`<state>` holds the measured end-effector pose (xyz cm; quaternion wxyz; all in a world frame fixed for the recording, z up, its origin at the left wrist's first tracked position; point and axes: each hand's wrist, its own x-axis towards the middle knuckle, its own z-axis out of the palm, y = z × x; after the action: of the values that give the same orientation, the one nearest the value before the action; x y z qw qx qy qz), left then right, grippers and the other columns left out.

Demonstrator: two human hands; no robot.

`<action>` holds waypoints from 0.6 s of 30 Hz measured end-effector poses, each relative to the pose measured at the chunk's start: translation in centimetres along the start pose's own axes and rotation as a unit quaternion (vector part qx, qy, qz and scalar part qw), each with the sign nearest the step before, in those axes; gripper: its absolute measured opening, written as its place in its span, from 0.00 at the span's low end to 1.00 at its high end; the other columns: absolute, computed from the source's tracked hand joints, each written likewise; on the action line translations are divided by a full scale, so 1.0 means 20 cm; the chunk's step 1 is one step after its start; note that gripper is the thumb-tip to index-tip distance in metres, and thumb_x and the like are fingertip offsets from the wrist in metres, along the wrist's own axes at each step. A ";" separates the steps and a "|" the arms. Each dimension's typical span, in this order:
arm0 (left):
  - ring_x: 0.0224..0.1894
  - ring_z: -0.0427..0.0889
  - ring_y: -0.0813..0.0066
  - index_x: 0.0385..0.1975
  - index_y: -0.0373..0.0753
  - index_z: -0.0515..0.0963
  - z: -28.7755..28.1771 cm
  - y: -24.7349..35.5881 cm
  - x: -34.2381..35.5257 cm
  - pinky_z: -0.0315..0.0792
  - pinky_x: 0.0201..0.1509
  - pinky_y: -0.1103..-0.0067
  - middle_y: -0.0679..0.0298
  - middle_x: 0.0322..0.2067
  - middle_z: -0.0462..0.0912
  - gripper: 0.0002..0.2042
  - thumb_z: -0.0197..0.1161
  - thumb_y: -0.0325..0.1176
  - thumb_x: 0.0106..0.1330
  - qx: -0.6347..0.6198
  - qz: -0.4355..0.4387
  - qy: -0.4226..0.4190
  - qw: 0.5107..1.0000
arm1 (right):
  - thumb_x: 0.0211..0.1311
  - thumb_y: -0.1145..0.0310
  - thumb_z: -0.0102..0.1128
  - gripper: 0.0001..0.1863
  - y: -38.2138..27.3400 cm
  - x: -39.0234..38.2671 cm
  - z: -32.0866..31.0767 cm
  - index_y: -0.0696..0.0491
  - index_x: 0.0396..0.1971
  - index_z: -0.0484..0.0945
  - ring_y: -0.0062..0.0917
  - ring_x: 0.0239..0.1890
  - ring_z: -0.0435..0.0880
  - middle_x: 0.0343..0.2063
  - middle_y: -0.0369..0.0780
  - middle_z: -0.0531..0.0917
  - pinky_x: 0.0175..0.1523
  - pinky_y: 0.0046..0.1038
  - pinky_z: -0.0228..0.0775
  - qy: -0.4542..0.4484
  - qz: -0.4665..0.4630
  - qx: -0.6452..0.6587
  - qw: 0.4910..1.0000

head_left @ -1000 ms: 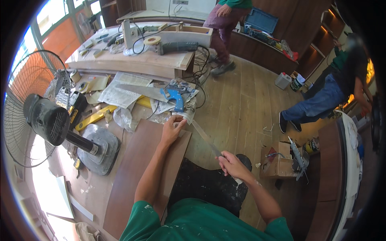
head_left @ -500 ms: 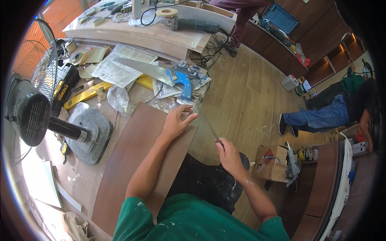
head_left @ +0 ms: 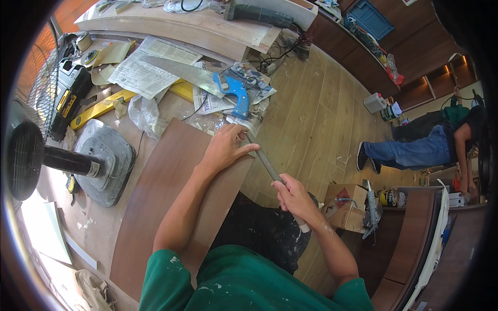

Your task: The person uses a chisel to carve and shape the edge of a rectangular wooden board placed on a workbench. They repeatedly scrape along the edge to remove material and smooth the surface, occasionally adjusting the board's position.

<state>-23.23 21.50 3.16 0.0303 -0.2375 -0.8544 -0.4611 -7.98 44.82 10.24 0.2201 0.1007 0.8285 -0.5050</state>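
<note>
A long grey, file-like metal tool [head_left: 263, 159] runs diagonally past the far edge of a brown wooden board [head_left: 148, 207]. My right hand [head_left: 294, 199] is closed round its near end. My left forearm lies over the board, and my left hand [head_left: 228, 147] is bent at the board's far edge beside the tool's upper part, thumb extended, fingers curled; what they grip is unclear. Just beyond lie a blue-handled saw [head_left: 234, 98], newspapers [head_left: 140, 72] and a yellow level [head_left: 104, 108].
A black fan [head_left: 67, 163] stands at left. Power tools and wood pieces cover the back bench [head_left: 171, 23]. Two co-workers [head_left: 415, 153] are at right near a cardboard box [head_left: 342, 205], containers [head_left: 373, 103] and cabinets [head_left: 410, 238]. Cables trail over the wooden floor [head_left: 306, 98].
The view has tilted, raising the bench in frame. My right hand sits higher and the tool's angle has shifted. My left fingers have curled down near it. The back co-worker has mostly left view.
</note>
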 end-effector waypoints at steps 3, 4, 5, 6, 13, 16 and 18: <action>0.48 0.84 0.57 0.50 0.36 0.84 0.00 0.01 -0.02 0.75 0.58 0.64 0.56 0.43 0.87 0.27 0.76 0.54 0.65 0.002 0.038 0.008 0.999 | 0.86 0.61 0.50 0.12 0.01 0.01 0.04 0.56 0.46 0.73 0.17 0.19 0.77 0.22 0.35 0.77 0.25 0.25 0.70 -0.036 0.027 0.051 0.998; 0.48 0.84 0.57 0.51 0.36 0.84 0.00 0.00 -0.02 0.75 0.58 0.64 0.56 0.43 0.87 0.27 0.76 0.54 0.66 -0.001 0.038 -0.005 0.999 | 0.86 0.60 0.49 0.13 0.01 0.02 0.05 0.55 0.47 0.74 0.16 0.19 0.76 0.23 0.34 0.77 0.24 0.24 0.69 -0.044 0.039 0.061 0.996; 0.48 0.84 0.57 0.52 0.36 0.84 0.00 -0.01 -0.01 0.75 0.57 0.64 0.56 0.43 0.87 0.27 0.76 0.54 0.66 -0.003 0.038 -0.017 0.999 | 0.86 0.60 0.49 0.13 0.03 0.02 0.05 0.55 0.46 0.73 0.16 0.20 0.77 0.23 0.34 0.78 0.24 0.23 0.69 -0.044 0.048 0.077 0.995; 0.48 0.84 0.57 0.53 0.36 0.83 0.00 -0.01 -0.01 0.75 0.57 0.64 0.56 0.43 0.87 0.28 0.76 0.54 0.66 -0.001 0.036 -0.022 0.999 | 0.86 0.60 0.50 0.13 0.04 0.03 0.05 0.55 0.46 0.73 0.15 0.20 0.78 0.24 0.34 0.78 0.24 0.23 0.69 -0.045 0.056 0.094 0.993; 0.46 0.83 0.53 0.48 0.35 0.83 -0.04 -0.01 -0.03 0.75 0.55 0.62 0.55 0.39 0.85 0.22 0.73 0.50 0.71 -0.010 0.018 -0.010 1.000 | 0.84 0.58 0.58 0.14 0.07 0.10 0.15 0.53 0.44 0.69 0.18 0.27 0.86 0.31 0.36 0.83 0.27 0.22 0.76 -0.010 0.026 0.110 0.994; 0.46 0.83 0.50 0.43 0.35 0.81 -0.10 -0.09 -0.06 0.76 0.53 0.60 0.54 0.37 0.84 0.18 0.70 0.46 0.74 0.067 0.056 -0.025 0.996 | 0.79 0.66 0.65 0.15 0.06 0.14 0.35 0.53 0.47 0.66 0.27 0.39 0.91 0.41 0.42 0.82 0.40 0.31 0.89 0.016 0.002 0.242 0.970; 0.46 0.83 0.50 0.42 0.34 0.81 -0.13 -0.18 -0.09 0.76 0.54 0.60 0.53 0.37 0.84 0.16 0.68 0.44 0.75 0.012 0.061 -0.019 0.998 | 0.76 0.72 0.67 0.17 0.08 0.18 0.49 0.52 0.47 0.64 0.30 0.43 0.91 0.43 0.42 0.81 0.47 0.38 0.92 0.035 -0.020 0.287 0.957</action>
<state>-23.64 17.09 1.27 0.0448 -0.2976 -0.8444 -0.4432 -8.00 36.72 3.46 0.1426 0.1612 0.6578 -0.7218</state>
